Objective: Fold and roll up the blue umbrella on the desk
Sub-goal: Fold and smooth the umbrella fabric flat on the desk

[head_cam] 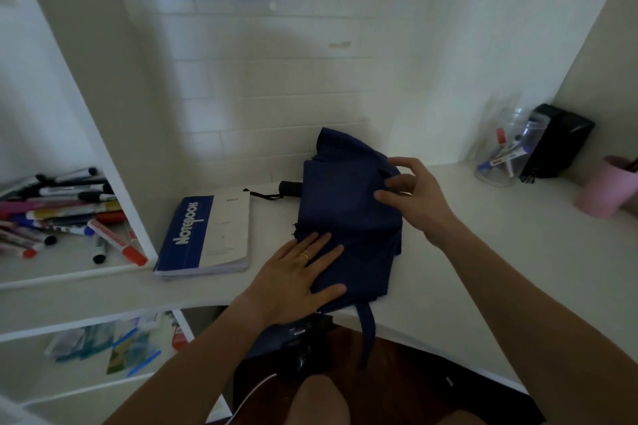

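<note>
- Your blue umbrella (348, 217) lies collapsed on the white desk (483, 269), its fabric bunched in loose folds between your two hands; its black handle (290, 188) pokes out on the far left side, with a thin cord trailing toward the notebook (207, 235).
- A strap (366, 331) of the same blue fabric hangs over the desk's front edge.
- The notebook sits just left of the umbrella, closed, blue spine showing.
- To the left, a white shelf (69, 272) holds a heap of markers (62, 214); a lower shelf holds small packets.
- At the far right of the desk stand a clear jar (507, 148) with pens, a black case (556, 141) leaning at the wall, and a pink cup (604, 186).
- The wall behind is white tile.
- Your left hand (297, 279) lies flat, fingers straight and spread, pressing the near part of the fabric down on the desk.
- Your right hand (414, 193) is at the umbrella's far right side, fingers bent, fingertips touching a fold of fabric; whether they pinch it, you cannot tell from here.
</note>
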`<action>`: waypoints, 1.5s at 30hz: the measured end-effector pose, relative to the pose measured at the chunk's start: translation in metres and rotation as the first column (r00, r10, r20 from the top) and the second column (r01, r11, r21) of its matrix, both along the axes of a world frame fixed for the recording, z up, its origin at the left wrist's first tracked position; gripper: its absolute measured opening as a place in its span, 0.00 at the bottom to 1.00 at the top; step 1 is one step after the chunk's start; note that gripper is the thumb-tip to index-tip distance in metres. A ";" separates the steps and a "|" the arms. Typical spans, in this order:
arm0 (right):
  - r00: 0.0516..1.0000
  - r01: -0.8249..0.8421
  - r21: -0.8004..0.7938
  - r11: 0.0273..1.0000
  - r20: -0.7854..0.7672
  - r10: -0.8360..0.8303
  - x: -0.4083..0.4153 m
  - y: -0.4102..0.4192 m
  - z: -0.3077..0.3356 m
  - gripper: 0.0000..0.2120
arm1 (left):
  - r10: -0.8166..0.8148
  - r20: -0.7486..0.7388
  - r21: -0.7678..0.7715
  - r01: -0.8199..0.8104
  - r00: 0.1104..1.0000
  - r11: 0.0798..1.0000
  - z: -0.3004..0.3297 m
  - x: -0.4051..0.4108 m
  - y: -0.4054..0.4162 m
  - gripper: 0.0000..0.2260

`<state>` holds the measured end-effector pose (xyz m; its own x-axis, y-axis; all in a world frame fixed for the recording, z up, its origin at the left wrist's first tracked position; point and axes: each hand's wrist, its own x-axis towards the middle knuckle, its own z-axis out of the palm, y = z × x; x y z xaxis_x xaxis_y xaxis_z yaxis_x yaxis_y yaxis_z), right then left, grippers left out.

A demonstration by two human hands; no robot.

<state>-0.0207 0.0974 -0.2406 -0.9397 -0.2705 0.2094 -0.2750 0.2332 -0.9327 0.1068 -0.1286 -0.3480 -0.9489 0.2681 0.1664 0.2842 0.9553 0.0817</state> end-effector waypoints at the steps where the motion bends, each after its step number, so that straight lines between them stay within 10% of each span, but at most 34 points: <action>1: 1.000 -0.010 -0.028 1.000 -0.009 0.009 0.001 0.001 0.003 0.26 | -0.001 0.001 0.013 0.001 1.000 1.000 0.000 0.000 0.000 0.33; 14: 0.945 0.000 0.358 0.934 -0.307 0.117 0.068 0.045 -0.054 0.17 | -0.018 -0.141 0.083 0.030 0.990 0.996 0.003 0.008 0.001 0.32; 21: 0.885 0.091 0.485 0.870 -0.440 0.152 0.081 0.044 -0.083 0.14 | 0.270 -0.413 0.347 -0.124 0.870 0.930 0.011 0.033 0.008 0.33; 27: 0.802 0.133 0.487 0.863 -0.564 0.195 0.081 0.045 -0.089 0.14 | -0.084 -0.520 0.119 0.169 0.850 0.978 0.015 0.031 0.009 0.11; 36: 0.642 0.135 0.581 0.802 -0.668 0.376 0.083 0.052 -0.089 0.10 | -0.225 -0.374 0.061 0.266 0.900 0.962 0.008 0.040 -0.001 0.09; 41: 0.656 0.094 0.625 0.775 -0.625 0.424 0.081 0.053 -0.088 0.10 | -0.130 -0.120 0.388 0.167 0.984 0.906 0.040 0.038 0.005 0.12; 45: 0.668 0.057 0.679 0.732 -0.570 0.478 0.081 0.050 -0.077 0.11 | -0.104 -0.308 0.154 0.157 0.946 0.976 0.039 0.006 0.008 0.17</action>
